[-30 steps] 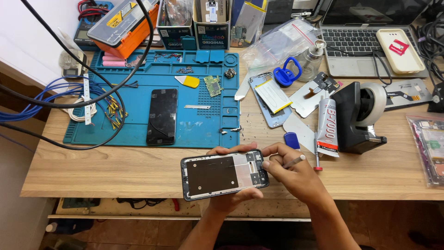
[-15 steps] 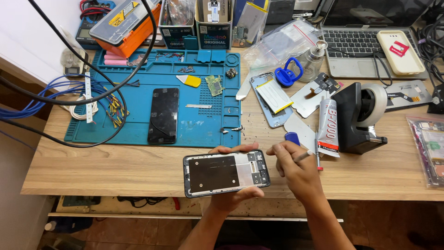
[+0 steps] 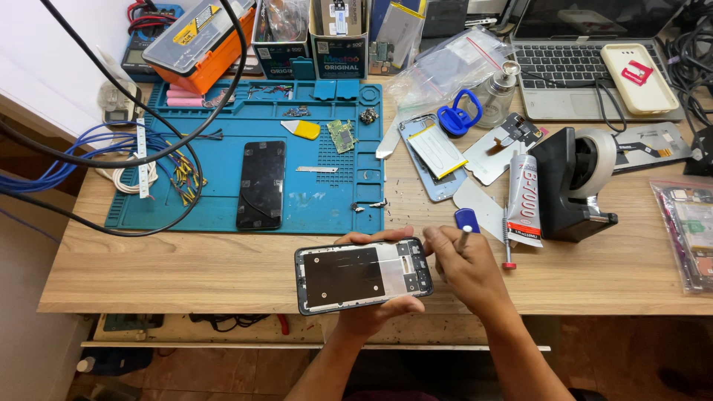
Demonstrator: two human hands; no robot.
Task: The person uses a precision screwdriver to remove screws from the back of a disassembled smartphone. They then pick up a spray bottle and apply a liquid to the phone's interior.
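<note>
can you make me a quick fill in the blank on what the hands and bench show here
1. The left hand holds an opened ____ over the table edge.
2. The right hand grips a screwdriver with a ____ cap.
3. A black screen lies flat on the ____ mat.
4. The glue tube lies just left of the black ____ dispenser.

Missing words: phone; blue; blue; tape

Light wooden workbench (image 3: 223, 275), white wall (image 3: 59, 52) left, reddish tiled floor (image 3: 223, 375) below.
</note>
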